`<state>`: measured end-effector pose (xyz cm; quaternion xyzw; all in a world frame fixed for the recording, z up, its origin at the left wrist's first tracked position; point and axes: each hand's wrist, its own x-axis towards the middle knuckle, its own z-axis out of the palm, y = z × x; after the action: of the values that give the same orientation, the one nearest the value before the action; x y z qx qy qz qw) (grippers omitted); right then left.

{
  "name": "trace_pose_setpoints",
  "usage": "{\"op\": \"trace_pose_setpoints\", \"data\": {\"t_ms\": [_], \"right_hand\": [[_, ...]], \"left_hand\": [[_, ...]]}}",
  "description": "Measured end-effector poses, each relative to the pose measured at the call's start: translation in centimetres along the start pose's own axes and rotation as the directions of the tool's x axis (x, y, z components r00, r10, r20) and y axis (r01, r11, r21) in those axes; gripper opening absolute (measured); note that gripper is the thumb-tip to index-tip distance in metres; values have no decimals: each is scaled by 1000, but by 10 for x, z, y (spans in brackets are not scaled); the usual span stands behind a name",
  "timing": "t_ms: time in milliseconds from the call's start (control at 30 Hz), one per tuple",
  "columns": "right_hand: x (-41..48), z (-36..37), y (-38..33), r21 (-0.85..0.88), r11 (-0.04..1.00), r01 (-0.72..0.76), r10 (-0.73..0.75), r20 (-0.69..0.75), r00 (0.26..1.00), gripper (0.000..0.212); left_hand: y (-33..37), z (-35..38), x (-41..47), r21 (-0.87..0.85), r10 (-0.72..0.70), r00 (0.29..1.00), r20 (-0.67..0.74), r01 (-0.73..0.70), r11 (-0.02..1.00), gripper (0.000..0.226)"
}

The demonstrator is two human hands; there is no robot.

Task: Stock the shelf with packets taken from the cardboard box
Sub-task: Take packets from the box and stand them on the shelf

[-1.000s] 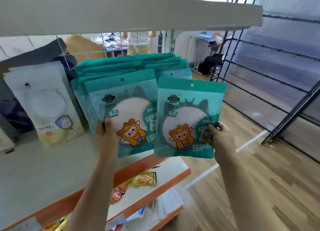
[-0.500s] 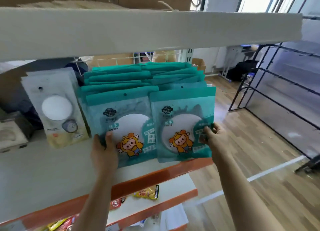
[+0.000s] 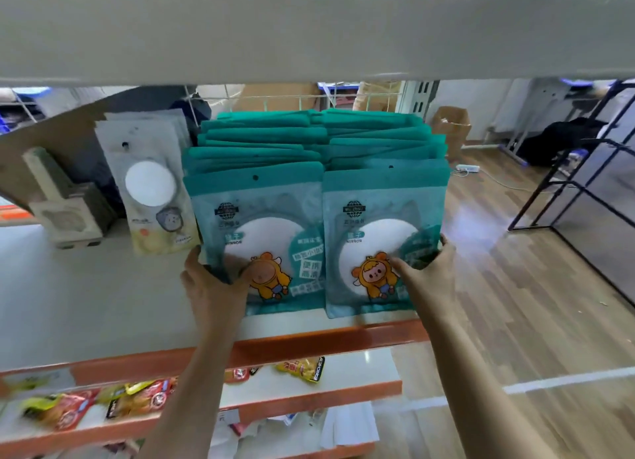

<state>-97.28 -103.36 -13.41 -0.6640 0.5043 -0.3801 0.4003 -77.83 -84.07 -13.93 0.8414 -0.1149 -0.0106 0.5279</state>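
Note:
Two rows of teal mirror packets stand upright on the white shelf (image 3: 86, 304) with the orange front edge. My left hand (image 3: 214, 283) grips the lower left side of the front packet of the left row (image 3: 261, 224), thumb on its face. My right hand (image 3: 426, 273) grips the lower right side of the front packet of the right row (image 3: 381, 231). Both front packets rest with their bottoms on the shelf near its front edge. The cardboard box is out of view.
A pale packet with a white disc (image 3: 151, 190) leans left of the teal rows, beside a small grey box (image 3: 68, 218). A white shelf board (image 3: 309, 32) hangs close above. Snack packets (image 3: 68, 410) lie on lower shelves. A black metal rack (image 3: 584, 190) stands at right on the wooden floor.
The right packet has come down from the air onto the shelf, in front of the right row. Both hands have moved in toward the shelf, and the view has tilted up.

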Motion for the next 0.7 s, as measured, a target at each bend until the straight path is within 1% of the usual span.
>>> {"op": "trace_pose_setpoints", "data": {"t_ms": [67, 133, 167, 200, 267, 333, 400, 467, 533, 567, 633, 700], "right_hand": [[-14, 6, 2, -161, 978, 131, -132, 5, 991, 104], [-33, 16, 6, -322, 912, 254, -251, 51, 967, 109], [-41, 21, 11, -379, 878, 291, -288, 67, 955, 109], [-45, 25, 17, -418, 860, 293, -285, 82, 955, 109], [-46, 28, 22, -462, 853, 242, -215, 111, 970, 108], [-44, 29, 20, -492, 844, 215, -174, 127, 976, 106], [-48, 29, 15, -495, 840, 222, -178, 136, 975, 102], [-56, 33, 11, -475, 841, 259, -225, 128, 966, 98], [-68, 39, 9, -445, 836, 322, -293, 135, 947, 93], [-74, 42, 7, -430, 824, 369, -338, 150, 929, 86], [-85, 48, 2, -398, 791, 464, -421, 194, 886, 66], [-97, 54, -9, -374, 768, 519, -442, 277, 853, 49]], "left_hand": [[1, 2, -10, 37, 33, 999, -36, -32, 999, 96], [-3, 4, -20, 82, 95, 993, -68, -89, 993, 98], [-6, 4, -26, 107, 137, 988, -76, -128, 986, 96], [-8, 4, -31, 138, 177, 981, -86, -164, 977, 94], [-12, 2, -41, 196, 238, 966, -98, -216, 957, 86], [-16, -2, -46, 231, 255, 963, -90, -229, 946, 82], [-19, -8, -49, 280, 214, 976, -39, -195, 940, 78], [-18, -16, -52, 358, 175, 984, 44, -179, 916, 65], [-14, -26, -54, 410, 163, 980, 115, -197, 891, 52], [-14, -32, -54, 434, 178, 975, 132, -219, 874, 49], [-15, -47, -53, 479, 206, 968, 144, -251, 841, 51], [-18, -66, -50, 515, 217, 965, 149, -263, 816, 57]]}}
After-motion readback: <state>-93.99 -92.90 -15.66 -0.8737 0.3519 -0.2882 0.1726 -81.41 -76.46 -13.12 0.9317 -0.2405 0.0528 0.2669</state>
